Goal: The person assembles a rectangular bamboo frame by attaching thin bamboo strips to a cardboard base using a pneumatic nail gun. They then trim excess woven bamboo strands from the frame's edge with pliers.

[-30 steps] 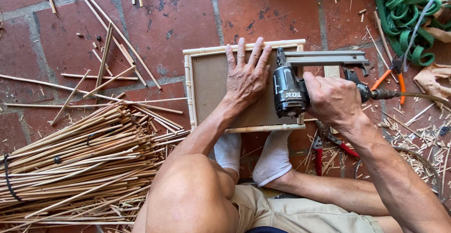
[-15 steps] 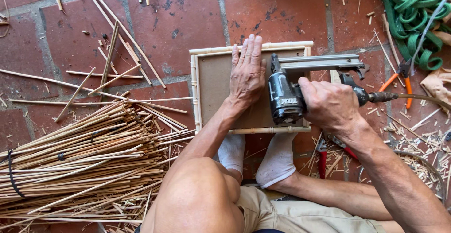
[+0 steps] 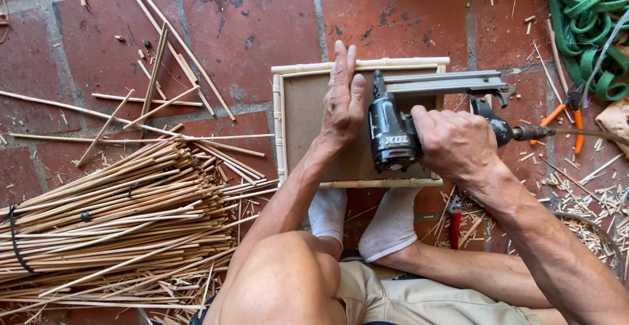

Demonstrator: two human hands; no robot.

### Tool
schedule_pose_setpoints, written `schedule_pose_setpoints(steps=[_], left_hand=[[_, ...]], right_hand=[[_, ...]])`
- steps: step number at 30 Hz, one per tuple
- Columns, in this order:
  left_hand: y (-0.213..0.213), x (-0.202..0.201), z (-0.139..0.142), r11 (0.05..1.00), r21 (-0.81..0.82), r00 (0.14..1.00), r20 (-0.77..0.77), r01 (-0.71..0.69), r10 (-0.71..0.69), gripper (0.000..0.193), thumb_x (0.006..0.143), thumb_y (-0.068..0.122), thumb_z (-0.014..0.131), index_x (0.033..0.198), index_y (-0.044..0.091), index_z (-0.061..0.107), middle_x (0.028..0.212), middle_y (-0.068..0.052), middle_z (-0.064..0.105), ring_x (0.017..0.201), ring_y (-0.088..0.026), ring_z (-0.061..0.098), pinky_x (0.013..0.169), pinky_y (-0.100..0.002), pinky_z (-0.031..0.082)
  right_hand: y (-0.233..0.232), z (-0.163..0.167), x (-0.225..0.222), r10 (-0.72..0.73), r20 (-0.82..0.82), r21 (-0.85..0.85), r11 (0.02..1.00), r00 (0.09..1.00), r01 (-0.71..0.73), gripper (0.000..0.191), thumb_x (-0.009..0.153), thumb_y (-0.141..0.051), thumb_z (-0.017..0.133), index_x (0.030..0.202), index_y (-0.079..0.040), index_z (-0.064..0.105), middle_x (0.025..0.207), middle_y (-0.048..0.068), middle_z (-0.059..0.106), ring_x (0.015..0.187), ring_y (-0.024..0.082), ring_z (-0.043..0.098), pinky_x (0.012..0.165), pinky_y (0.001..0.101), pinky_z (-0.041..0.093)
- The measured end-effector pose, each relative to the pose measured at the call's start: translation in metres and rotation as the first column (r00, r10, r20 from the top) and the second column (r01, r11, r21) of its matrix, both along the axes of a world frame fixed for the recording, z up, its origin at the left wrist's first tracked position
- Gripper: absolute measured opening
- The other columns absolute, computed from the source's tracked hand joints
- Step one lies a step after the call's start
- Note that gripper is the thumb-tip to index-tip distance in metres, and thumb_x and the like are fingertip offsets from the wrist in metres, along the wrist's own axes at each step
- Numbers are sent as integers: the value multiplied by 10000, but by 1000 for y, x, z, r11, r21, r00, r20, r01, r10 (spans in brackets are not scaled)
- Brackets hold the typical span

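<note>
A brown board framed with pale bamboo strips (image 3: 298,125) lies on the brick floor in front of my white-socked feet (image 3: 391,221). My left hand (image 3: 343,99) presses flat on the board, fingers pointing away from me. My right hand (image 3: 455,143) grips a grey and black pneumatic nail gun (image 3: 397,128), whose nose points down at the board near its front edge. The gun's long metal magazine (image 3: 445,82) runs along the board's far right side, and an air hose fitting (image 3: 534,132) leaves it to the right.
A tied bundle of thin bamboo sticks (image 3: 111,220) lies at the left, with loose sticks (image 3: 154,79) scattered beyond it. A coiled green hose (image 3: 590,23) and orange-handled pliers (image 3: 570,112) are at the right. Red-handled pliers (image 3: 455,223) and offcuts lie by my right foot.
The nail gun has slid left along the board toward my left hand. My left hand stays flat on the board.
</note>
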State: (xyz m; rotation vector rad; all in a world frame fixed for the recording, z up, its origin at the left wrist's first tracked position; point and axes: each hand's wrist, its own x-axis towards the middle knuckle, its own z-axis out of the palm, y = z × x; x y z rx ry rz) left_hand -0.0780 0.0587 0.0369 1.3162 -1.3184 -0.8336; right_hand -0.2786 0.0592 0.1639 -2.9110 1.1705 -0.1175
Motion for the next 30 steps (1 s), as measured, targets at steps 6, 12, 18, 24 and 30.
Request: schedule_pose_setpoints(steps=[6,12,18,24,30], left_hand=[[4,18,4,996,-93,818,-573,8,-60,659,1168,288,276,1679,48,-64,1766,-198,103,1652,-281,152,1386,-396,124],[6,23,-2,986,-166,665,-736,3,-125,666,1164,272,279,1673,39,-81,1766,-195,64,1656,-266,103,1388,-396,82],[4,27,-5,985,-175,647,-752,-10,-127,668,1158,258,284,1674,34,-76,1769,-191,43,1660,-263,91,1393,-403,78],[10,34,7,993,-101,639,-768,-55,-43,647,1116,169,382,1657,16,61,1734,-215,153,1609,-307,201,1356,-412,216],[23,103,6,882,245,915,85,-403,394,420,1005,222,629,1381,37,595,1353,-192,594,1156,-263,629,935,-377,575]], right_hand=[[0,-1,24,68,-46,-18,997,997,-69,175,826,-78,624,989,-15,632,614,56,601,548,204,644,501,356,510],[-5,-3,43,82,-19,-26,996,996,-83,115,794,-96,635,882,-53,574,616,53,568,554,220,624,511,364,500],[-4,0,47,62,-56,26,998,997,-60,107,863,-112,633,829,-66,544,603,52,559,522,200,603,491,360,492],[7,-4,47,76,-70,35,997,995,-74,108,851,-112,644,884,-48,564,605,50,559,526,200,601,495,361,494],[17,-8,49,66,-60,63,996,996,-62,245,832,-124,664,1032,8,615,625,58,579,545,209,609,508,365,498]])
